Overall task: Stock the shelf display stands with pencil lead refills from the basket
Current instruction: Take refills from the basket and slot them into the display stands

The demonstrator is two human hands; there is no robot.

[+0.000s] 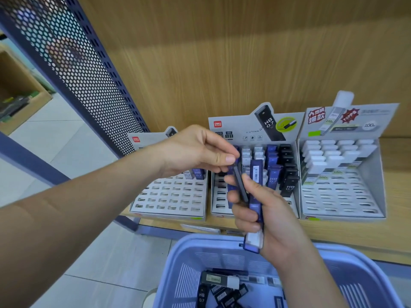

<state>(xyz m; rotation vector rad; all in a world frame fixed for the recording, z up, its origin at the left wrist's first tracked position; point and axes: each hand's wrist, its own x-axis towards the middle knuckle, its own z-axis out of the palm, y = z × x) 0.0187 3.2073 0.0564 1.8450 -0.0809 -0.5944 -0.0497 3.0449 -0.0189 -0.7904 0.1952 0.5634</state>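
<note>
- Left hand (195, 150) pinched the top end of a grey refill (241, 187), just in front of the middle stand (255, 130).
- Right hand (273, 218) gripped a bundle of blue refills (255, 196), also before the stand.
- More lay in the basket (200, 243) below the stand.
- Refills looked light, stiff and slick, so best pinched on the flat sides near an end.

left hand (191, 150) pinches grey refill (241, 185) | right hand (275, 218) holds blue refills (255, 172)

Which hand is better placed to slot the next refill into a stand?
Left. The left hand pinches a single dark refill in front of the middle stand; the right hand grips the bundle of blue refills.
</note>
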